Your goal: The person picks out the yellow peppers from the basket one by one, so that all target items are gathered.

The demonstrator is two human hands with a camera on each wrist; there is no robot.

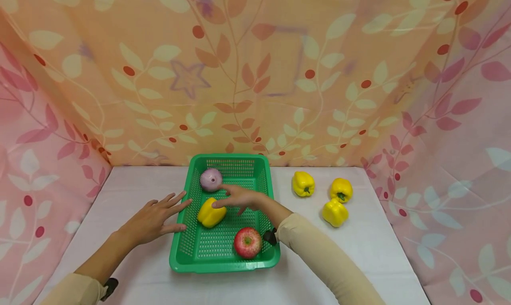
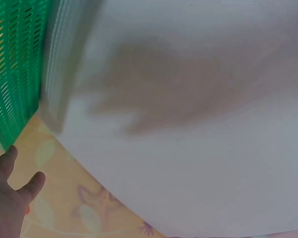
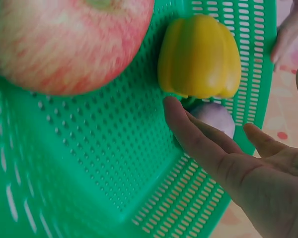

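Note:
A green plastic basket (image 1: 223, 267) holds a purple onion (image 1: 210, 180) at its far left, a yellow bell pepper (image 1: 209, 214) at left of the middle, and a red apple (image 1: 248, 243) at the near right. My right hand (image 1: 241, 197) reaches over the basket with fingers extended and nothing in its grasp. In the right wrist view, its thumb tip appears just beside the pepper (image 3: 198, 57), and the onion (image 3: 214, 118) is partly hidden behind the hand. At the basket's left rim, my left hand (image 1: 155, 217) is spread, palm down, holding nothing.
To the right of the basket, three more yellow bell peppers lie on the white table: one nearer the basket (image 1: 303, 184), one farther right (image 1: 341, 190), one closer to me (image 1: 335, 212). Patterned cloth (image 1: 255, 74) hangs along the back and both sides.

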